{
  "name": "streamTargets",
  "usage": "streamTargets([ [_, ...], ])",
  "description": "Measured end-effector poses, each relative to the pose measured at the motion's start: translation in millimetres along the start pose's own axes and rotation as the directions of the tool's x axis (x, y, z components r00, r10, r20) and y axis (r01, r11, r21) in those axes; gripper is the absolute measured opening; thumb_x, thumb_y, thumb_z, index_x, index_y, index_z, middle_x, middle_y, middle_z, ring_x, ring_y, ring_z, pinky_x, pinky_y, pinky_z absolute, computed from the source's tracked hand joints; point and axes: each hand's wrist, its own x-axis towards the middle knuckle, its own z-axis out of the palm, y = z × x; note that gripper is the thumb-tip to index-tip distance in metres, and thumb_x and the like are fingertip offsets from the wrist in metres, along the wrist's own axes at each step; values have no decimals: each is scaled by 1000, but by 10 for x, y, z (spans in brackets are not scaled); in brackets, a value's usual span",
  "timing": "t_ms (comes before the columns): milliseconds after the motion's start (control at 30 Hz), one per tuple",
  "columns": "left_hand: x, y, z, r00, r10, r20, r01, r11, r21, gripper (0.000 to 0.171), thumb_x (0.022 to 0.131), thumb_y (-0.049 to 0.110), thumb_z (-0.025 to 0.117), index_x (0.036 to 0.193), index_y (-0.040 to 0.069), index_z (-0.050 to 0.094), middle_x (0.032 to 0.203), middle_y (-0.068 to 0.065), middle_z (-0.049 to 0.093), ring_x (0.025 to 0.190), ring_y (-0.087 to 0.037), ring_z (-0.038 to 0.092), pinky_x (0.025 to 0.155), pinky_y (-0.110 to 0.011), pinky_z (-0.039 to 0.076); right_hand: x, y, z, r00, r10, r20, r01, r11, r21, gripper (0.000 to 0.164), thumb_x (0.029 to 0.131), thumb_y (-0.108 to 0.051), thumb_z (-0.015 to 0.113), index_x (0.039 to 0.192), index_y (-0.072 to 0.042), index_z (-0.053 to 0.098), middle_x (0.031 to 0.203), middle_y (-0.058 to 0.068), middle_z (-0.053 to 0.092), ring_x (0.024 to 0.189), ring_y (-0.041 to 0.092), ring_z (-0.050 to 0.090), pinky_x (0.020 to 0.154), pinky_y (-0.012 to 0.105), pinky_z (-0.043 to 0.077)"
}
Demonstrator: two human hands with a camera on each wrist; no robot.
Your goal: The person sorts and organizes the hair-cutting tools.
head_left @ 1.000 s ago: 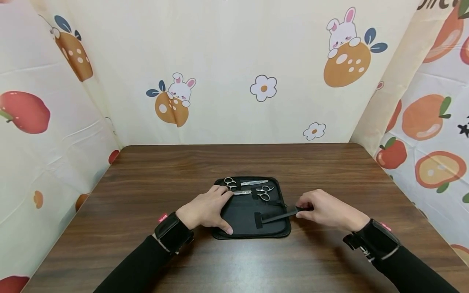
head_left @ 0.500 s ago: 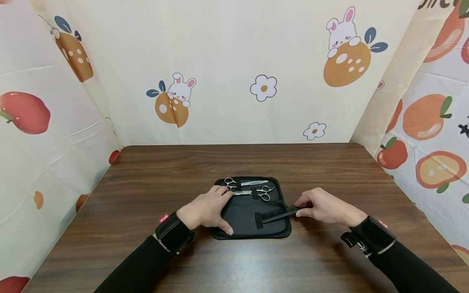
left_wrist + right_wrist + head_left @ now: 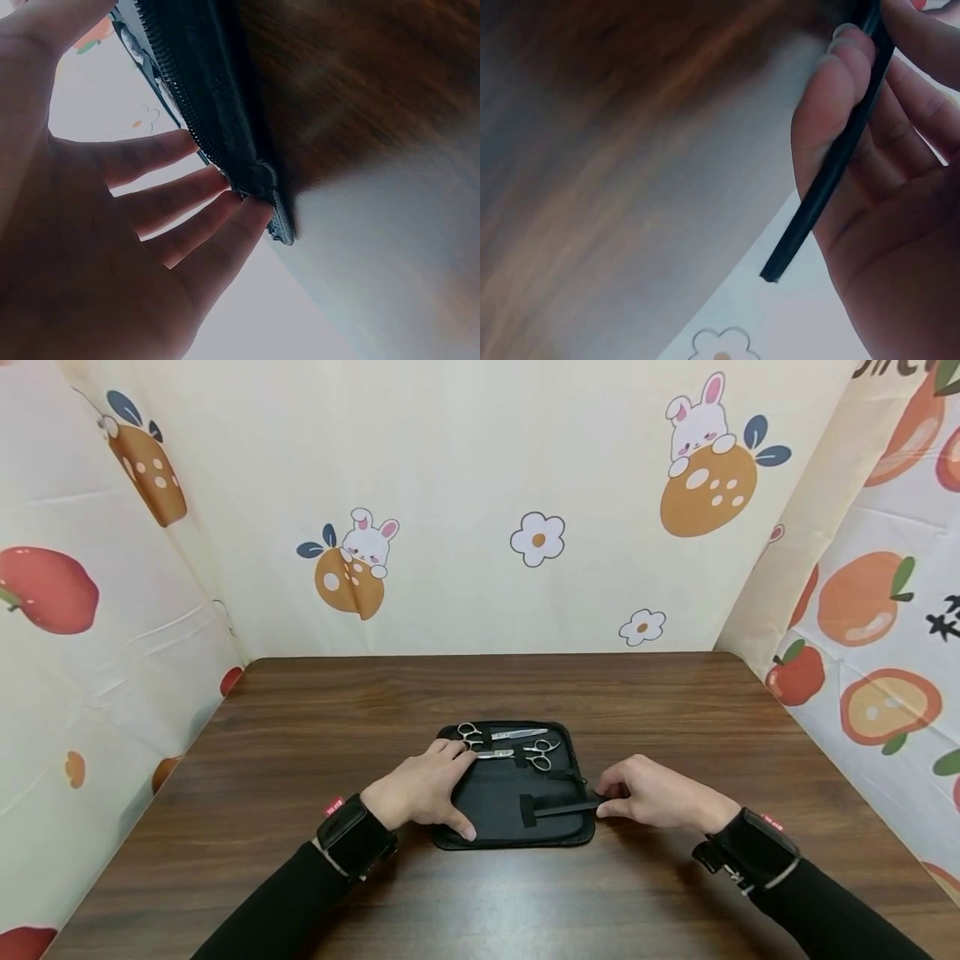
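Note:
A black zip case lies open-faced on the wooden table. My left hand rests across its left side, the thumb by the near edge. In the left wrist view my fairly straight fingers touch the zipped edge. Two pairs of silver scissors sit in loops at the far end: one pair farther back, the other just nearer. Between thumb and fingers my right hand pinches a slim black comb. Its left end reaches a small black strap; its other end extends past my fingers.
The brown table surrounds the case. Behind it hangs a cream curtain printed with rabbits and flowers. Fruit-printed white cloth stands at the left and right.
My right hand has shifted slightly left and nearer. The comb has turned more level with the case and sits a little farther left. My left hand holds its place.

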Motion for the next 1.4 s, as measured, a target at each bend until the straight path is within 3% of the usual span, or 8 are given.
streamTargets([
  [267,0,-2,21,1000,1,1,-1,1000,-5,109,59,67,78,144,11,39,146,-9,36,135,-25,29,93,-49,44,56,-73,75,1000,-22,-9,22,999,-29,8,85,-24,72,83,-21,65,64,-13,51,56,1,46,52,22,41],
  [600,-15,-6,26,1000,-3,-2,3,1000,-9,108,59,67,78,144,12,39,147,-9,35,135,-25,28,95,-48,44,-11,23,-24,999,1,48,-1,1000,8,7,85,-17,72,83,-23,67,71,-12,58,64,4,52,57,23,46],
  [1033,-1,-13,1,1000,4,-14,-4,1000,7,109,58,67,78,144,13,39,145,-8,37,135,-24,29,92,-48,45,65,-86,-2,993,-121,8,121,992,-39,14,82,-9,72,77,-21,68,71,-14,57,62,0,49,55,20,43],
  [1167,0,-19,-6,1000,7,-16,-7,1000,1,108,58,67,78,144,13,40,145,-9,38,135,-24,29,92,-48,45,92,-135,-1,995,-102,8,102,991,-82,17,81,-9,73,73,-22,66,68,-15,53,60,0,46,53,20,41],
  [1400,-2,-16,12,1000,3,-7,-3,1000,2,108,59,68,78,144,13,39,146,-9,37,135,-24,28,93,-49,45,24,-88,-6,999,-33,36,34,999,-42,13,84,-12,71,80,-23,67,72,-15,58,62,2,51,56,22,45],
])
